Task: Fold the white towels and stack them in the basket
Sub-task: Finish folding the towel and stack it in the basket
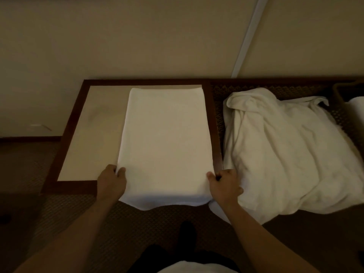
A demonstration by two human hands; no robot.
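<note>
Here, head view: a folded white towel (165, 142) lies flat on a beige panel (94, 134) framed in dark wood (65, 134), its near edge hanging past the frame. The left hand (112, 179) pinches the near left corner between thumb and curled fingers; the right hand (224, 183) pinches the near right corner likewise. A crumpled pile of white towels (285, 150) lies just beside, at right. The basket (342, 95) is cut off by the right edge and dim, with something white (355, 109) inside, hard to make out.

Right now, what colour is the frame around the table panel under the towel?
Dark reddish-brown wood frame around a beige panel, clearest in the head view.
</note>
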